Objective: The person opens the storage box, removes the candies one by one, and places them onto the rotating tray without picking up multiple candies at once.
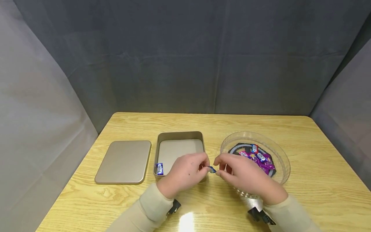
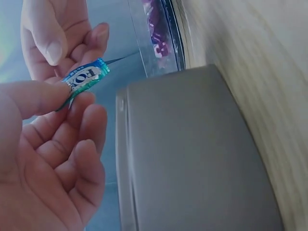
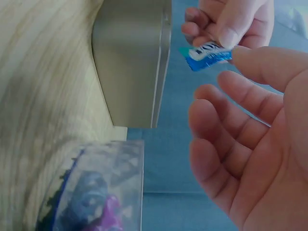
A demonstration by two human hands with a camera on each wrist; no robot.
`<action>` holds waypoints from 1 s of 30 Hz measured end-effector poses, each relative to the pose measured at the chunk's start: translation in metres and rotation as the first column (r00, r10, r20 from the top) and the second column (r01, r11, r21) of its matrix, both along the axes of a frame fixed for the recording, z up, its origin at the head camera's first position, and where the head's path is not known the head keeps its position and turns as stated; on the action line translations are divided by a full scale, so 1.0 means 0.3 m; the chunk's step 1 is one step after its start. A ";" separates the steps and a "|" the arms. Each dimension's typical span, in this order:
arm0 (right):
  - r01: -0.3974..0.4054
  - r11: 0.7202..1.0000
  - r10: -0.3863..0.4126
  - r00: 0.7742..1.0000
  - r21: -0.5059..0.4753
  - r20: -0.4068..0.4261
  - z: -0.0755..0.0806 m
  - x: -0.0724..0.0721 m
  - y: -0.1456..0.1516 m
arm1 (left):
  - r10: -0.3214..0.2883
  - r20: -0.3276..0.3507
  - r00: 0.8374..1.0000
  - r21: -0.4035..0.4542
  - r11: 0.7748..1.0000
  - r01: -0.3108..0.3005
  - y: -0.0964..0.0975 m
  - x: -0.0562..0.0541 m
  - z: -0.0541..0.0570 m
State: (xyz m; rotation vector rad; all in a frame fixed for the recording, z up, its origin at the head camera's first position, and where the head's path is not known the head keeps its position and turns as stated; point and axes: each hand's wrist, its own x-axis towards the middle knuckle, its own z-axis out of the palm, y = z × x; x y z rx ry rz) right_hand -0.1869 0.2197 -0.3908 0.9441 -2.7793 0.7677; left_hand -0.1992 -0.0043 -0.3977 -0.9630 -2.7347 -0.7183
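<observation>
A small wrapped candy [image 2: 85, 78] with a blue and teal wrapper and "FOX" lettering is pinched between the thumb and forefinger of my left hand [image 1: 186, 170], just off the near right corner of an open metal tin [image 1: 182, 148]. My right hand [image 1: 244, 172] faces it from the right, fingers loosely bent and apart. In the right wrist view its thumb tip overlaps one end of the candy [image 3: 209, 55]. Another blue candy [image 1: 160, 169] lies in the tin's near left corner. Behind my right hand, a clear round bowl [image 1: 282, 151] holds several wrapped candies [image 1: 262, 162].
Left of the tin, its flat square lid [image 1: 124, 162] lies on the wooden table [image 1: 321, 167]. A dark cloth backdrop [image 1: 185, 64] hangs behind the table, with pale panels [image 1: 37, 96] at both sides.
</observation>
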 end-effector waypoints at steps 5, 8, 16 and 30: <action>-0.001 1.000 0.001 1.000 -0.020 -0.031 -0.001 0.007 -0.002 | -0.025 0.012 1.000 0.031 0.999 0.024 0.020 0.011 0.001; 0.002 0.999 -0.004 0.999 -0.035 -0.045 0.001 0.013 0.000 | -0.039 0.021 0.999 0.066 0.997 0.038 0.032 0.017 -0.001; -0.021 0.999 0.018 0.996 -0.037 -0.083 0.018 0.020 0.015 | -0.086 0.031 0.996 0.128 0.988 0.081 0.047 0.027 0.005; 0.257 0.966 -0.257 0.965 0.014 -0.048 0.095 -0.018 0.170 | 0.183 -0.061 0.981 -0.094 0.978 -0.188 -0.104 -0.028 0.041</action>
